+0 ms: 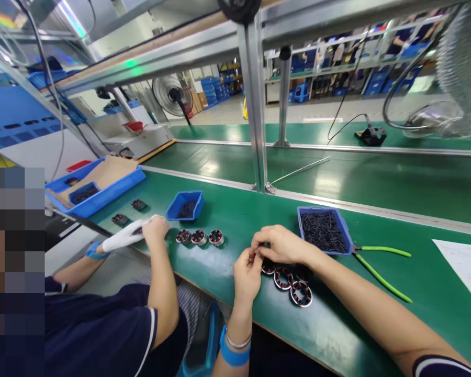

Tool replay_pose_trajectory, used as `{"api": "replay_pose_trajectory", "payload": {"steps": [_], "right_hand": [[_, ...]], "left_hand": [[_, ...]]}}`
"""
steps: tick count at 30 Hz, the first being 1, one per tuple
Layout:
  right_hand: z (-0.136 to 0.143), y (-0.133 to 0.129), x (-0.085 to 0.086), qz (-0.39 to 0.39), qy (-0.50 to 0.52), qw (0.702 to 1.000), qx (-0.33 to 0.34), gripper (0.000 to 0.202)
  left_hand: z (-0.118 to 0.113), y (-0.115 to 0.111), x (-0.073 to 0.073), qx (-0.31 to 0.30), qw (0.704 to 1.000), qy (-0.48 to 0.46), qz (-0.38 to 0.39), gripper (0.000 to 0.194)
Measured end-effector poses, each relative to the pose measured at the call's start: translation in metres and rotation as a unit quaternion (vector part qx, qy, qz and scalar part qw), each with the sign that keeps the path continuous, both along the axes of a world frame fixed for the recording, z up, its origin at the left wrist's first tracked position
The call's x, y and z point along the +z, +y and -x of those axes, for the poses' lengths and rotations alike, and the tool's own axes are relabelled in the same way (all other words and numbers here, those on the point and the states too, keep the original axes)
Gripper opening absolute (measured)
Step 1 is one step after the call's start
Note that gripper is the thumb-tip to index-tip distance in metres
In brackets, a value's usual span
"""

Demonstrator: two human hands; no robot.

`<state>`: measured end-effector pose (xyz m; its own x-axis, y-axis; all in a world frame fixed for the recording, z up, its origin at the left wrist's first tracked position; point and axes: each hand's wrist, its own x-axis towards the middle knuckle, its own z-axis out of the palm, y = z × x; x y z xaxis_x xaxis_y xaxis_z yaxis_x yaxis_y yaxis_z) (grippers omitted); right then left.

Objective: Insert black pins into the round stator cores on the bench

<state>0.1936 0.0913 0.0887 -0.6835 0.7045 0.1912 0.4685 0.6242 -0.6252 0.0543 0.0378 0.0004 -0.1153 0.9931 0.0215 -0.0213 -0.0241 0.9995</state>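
Note:
My left hand (247,273), with a blue band at the wrist, is closed with thumb and forefinger pinched together. Its fingertips meet those of my right hand (279,244), which is also closed in a pinch. Whatever lies between the fingertips is too small and covered to make out. Just below and beside my hands, several round motor stators with dark cores and reddish windings sit on the green table, among them one stator (283,278) and a nearer one (301,294). My right hand partly hides the others. Behind my right forearm stands a blue bin (325,231) of small black sleeves.
Green-handled pliers (382,272) and a paper sheet (465,267) lie on the right. Leftward are three stators (199,237), a small blue bin (185,206) and a co-worker's hands (156,230), one gloved. A metal post (255,115) rises ahead, before the green belt (361,178).

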Motion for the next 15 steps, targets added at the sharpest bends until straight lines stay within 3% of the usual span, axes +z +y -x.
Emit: {"api": "replay_pose_trajectory", "payload": {"steps": [15], "right_hand": [[-0.0067, 0.0049, -0.0011, 0.004, -0.009, 1.0, -0.011, 0.015]], "left_hand": [[-0.0036, -0.0037, 0.0033, 0.009, 1.0, -0.006, 0.01, 0.024]]}}
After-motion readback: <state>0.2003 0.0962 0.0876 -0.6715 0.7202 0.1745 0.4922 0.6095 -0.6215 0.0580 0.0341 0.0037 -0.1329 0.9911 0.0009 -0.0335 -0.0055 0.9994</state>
